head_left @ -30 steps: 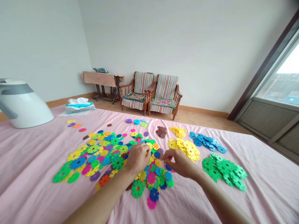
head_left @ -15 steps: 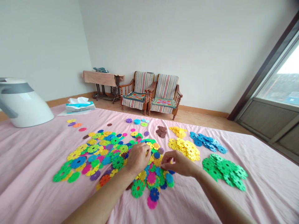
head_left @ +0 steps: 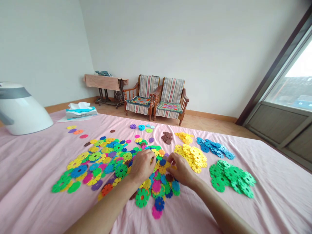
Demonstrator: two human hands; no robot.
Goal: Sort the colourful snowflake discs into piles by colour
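A wide heap of mixed-colour plastic snowflake discs (head_left: 121,170) lies in front of me. My left hand (head_left: 143,164) rests over the middle of the heap, fingers curled inward; whatever is in them is hidden. Just to its right, my right hand (head_left: 179,167) is bent at the heap's right side. Between its thumb and fingers shows the edge of a yellow snowflake disc (head_left: 168,165). A brown disc (head_left: 169,177) lies below the right thumb. Beyond that hand are a yellow pile (head_left: 193,157) and a green pile (head_left: 232,177) of discs.
A blue pile (head_left: 215,149), a smaller yellow pile (head_left: 184,137) and a brown pile (head_left: 167,137) lie farther back. On the pink cloth (head_left: 31,165) at left stand a white kettle (head_left: 26,112) and a tissue box (head_left: 81,112). Two armchairs (head_left: 170,97) are by the wall.
My right hand has shifted slightly up and left over the heap, and its thumb and fingers have parted somewhat. My left hand stays almost in place. The view has turned slightly right.
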